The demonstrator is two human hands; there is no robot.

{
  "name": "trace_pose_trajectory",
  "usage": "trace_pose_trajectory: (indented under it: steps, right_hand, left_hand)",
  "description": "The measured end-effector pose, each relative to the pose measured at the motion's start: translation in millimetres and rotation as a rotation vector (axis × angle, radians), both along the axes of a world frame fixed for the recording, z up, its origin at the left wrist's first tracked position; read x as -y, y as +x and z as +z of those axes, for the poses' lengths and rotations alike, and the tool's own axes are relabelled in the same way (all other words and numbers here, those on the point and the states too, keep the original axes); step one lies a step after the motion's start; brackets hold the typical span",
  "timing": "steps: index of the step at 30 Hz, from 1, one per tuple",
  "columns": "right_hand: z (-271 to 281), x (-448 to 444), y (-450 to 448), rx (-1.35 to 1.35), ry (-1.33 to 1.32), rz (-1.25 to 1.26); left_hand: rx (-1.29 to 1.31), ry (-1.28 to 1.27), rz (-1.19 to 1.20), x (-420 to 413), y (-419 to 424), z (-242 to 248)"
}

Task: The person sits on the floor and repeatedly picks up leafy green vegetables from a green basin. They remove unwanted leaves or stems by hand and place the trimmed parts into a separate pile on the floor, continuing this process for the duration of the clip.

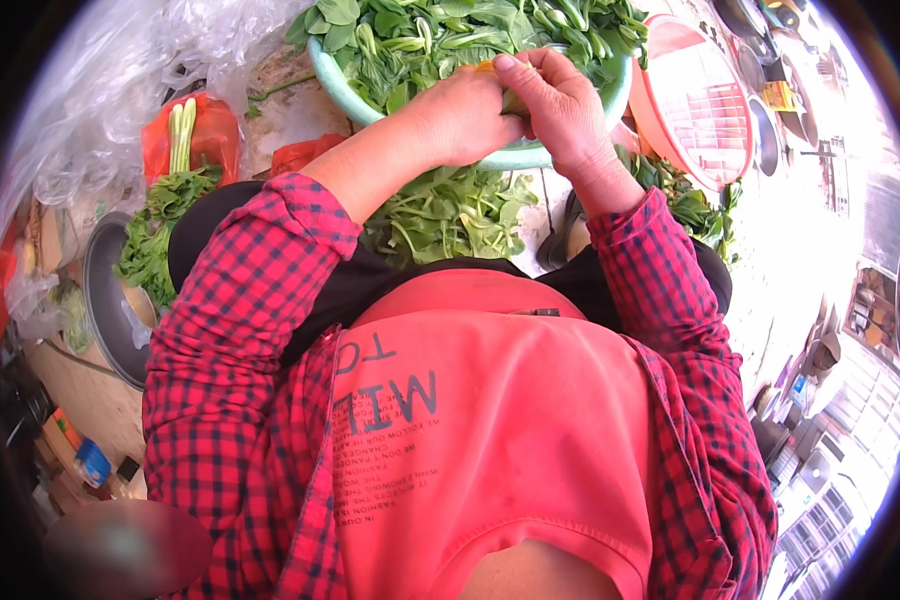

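Leafy green vegetables point(450, 45) fill a pale green plastic basin point(352, 105) at the top of the view. Over its near side, my left hand point(472, 109) and my right hand point(562, 101) meet, fingers bent inward. Between them shows a small yellow and green thing, mostly hidden by the fingers; it may be a yellowed leaf. Which hand grips it cannot be told. More loose leafy greens point(450, 217) lie below the basin, between the knees.
A pink plastic basket point(682, 97) stands right of the basin, with leafy greens point(694, 214) below it. At left are celery stalks point(182, 135) on a red plastic bag point(221, 139), a dark pan point(105, 300) and clear plastic sheeting point(120, 90).
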State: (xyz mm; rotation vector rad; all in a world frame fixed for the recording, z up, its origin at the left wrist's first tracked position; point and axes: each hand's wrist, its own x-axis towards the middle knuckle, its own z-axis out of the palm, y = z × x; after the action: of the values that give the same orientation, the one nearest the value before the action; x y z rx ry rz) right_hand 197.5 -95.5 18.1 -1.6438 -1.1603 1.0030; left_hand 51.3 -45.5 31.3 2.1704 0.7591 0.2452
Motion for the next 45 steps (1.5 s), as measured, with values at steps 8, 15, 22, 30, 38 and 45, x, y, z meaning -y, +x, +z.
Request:
trace_pose_trajectory:
  steps: [8,15,22,30,38,45]
  right_hand:
    - [9.8,-9.9,19.8,-0.049,0.064,0.013]
    - [44.1,-3.1,10.5,-0.523,0.175,0.302]
    - [34.5,-3.8,24.5,-0.356,0.182,0.444]
    - [34.8,-1.7,15.4,-0.160,0.171,0.395]
    - [38.6,-5.6,14.7,-0.057,0.218,0.053]
    - [18.6,8.3,6.1,-0.121,-0.119,0.324]
  left_hand:
    - [0.327,-0.884,0.041,-48.2,-14.2,-0.2]
    - [0.742,-1.346,0.120,-36.9,-4.5,-8.3]
    - [0.601,-1.386,-0.221,2.5,-6.0,-4.0]
    - [0.476,-1.346,-0.034,0.6,-4.1,-9.9]
    - [0.697,-1.179,0.336,-22.6,-8.0,-14.6]
    - [0.962,-1.187,0.352,-47.9,-18.1,-14.8]
